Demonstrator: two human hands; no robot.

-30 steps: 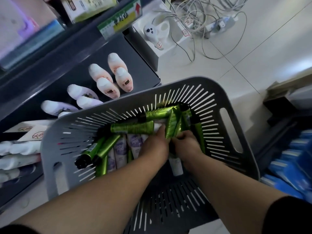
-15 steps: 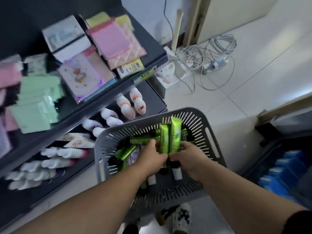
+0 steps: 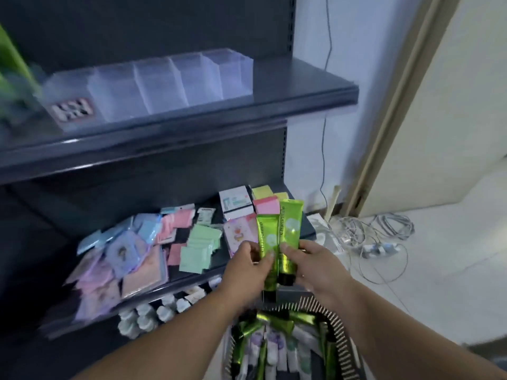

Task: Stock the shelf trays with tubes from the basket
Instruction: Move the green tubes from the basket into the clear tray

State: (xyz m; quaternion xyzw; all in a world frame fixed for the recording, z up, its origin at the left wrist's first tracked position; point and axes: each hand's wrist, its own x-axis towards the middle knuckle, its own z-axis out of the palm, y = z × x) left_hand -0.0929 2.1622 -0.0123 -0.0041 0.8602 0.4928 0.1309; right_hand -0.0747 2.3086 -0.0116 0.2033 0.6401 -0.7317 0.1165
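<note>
Two shiny green tubes stand upright side by side, black caps down, above the basket. My left hand (image 3: 247, 267) grips the left green tube (image 3: 266, 242). My right hand (image 3: 318, 266) grips the right green tube (image 3: 290, 231). Below them the grey slotted basket (image 3: 340, 333) holds several more green tubes and white-and-purple tubes (image 3: 274, 349). A row of clear plastic trays (image 3: 170, 83) sits on the upper dark shelf (image 3: 274, 105), far above my hands; they look empty except for a small patterned card at the left.
The middle shelf (image 3: 192, 275) carries pastel sachets, cards and small boxes. White bottles (image 3: 142, 319) lie on the shelf below. Tangled cables and a power strip (image 3: 381, 248) lie on the tiled floor to the right, by a door frame.
Both hands have lifted the two green tubes up out of the basket, and my view has swung upward from the basket to the shelves and the clear trays.
</note>
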